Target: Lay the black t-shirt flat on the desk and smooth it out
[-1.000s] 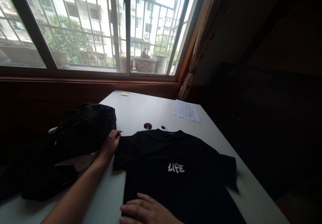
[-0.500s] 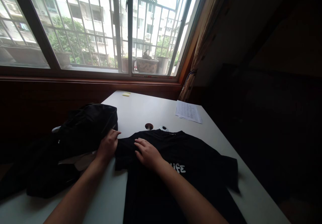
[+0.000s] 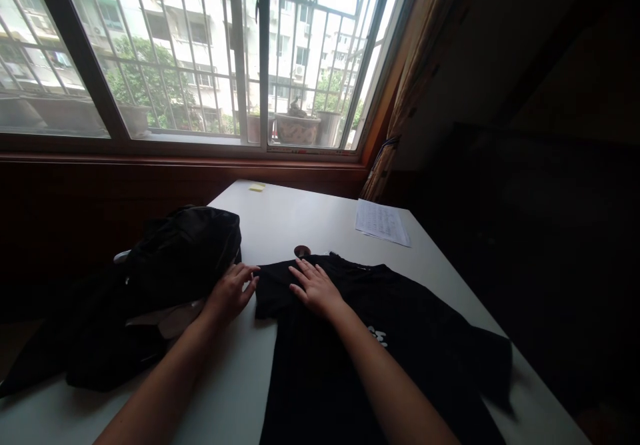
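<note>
A black T-shirt lies spread on the white table, its collar toward the window and part of a white print showing on the chest. My right hand rests flat on the shirt near its left shoulder, fingers spread. At the left sleeve's edge is my left hand, thumb and forefinger apart, the fingertips at or just touching the cloth. Its wrist passes close beside a dark heap of cloth or a bag. My right forearm covers some of the print.
The white table bears printed sheets at the back right and a yellow sticky note at the back. A round cable hole shows just beyond the shirt. A barred window and a tied curtain stand behind.
The T-shirt has shifted right and turned slightly, its right sleeve now nearer the table's right edge. Both hands have moved right, and the left hand's fingers have opened somewhat.
</note>
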`<control>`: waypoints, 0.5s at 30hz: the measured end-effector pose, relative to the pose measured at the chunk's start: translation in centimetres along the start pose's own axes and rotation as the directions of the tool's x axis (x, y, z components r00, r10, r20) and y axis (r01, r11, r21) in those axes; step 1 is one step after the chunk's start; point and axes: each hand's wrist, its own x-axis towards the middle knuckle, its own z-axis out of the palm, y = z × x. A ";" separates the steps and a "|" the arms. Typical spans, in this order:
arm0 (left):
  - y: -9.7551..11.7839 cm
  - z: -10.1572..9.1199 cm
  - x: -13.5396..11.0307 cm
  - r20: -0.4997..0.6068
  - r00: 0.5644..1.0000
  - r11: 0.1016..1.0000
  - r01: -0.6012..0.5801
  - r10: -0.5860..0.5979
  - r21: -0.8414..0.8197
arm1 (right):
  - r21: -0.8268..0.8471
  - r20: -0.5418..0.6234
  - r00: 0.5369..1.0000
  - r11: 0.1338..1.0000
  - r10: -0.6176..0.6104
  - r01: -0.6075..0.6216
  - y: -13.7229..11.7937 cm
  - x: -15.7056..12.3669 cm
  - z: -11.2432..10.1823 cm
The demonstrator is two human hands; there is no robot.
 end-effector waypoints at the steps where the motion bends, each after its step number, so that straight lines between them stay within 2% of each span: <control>1: 0.0 0.3 -0.1 0.041 0.999 1.000 -0.008 0.009 -0.028 | -0.003 -0.002 1.000 1.000 0.023 -0.023 0.6 -0.2 -0.1; 7: 1.3 2.0 -0.6 0.198 0.977 0.971 -0.037 0.085 -0.238 | -0.019 -0.033 0.991 0.991 0.131 -0.132 3.4 -1.2 -0.4; 11: 2.5 2.8 -0.6 0.206 0.975 0.958 -0.024 0.085 -0.285 | -0.022 -0.043 0.989 0.989 0.144 -0.145 3.7 -1.6 -0.4; 15: 3.1 3.5 -0.3 0.206 0.978 0.936 0.043 0.032 -0.349 | -0.024 -0.043 0.988 0.988 0.149 -0.150 3.8 -1.6 -0.3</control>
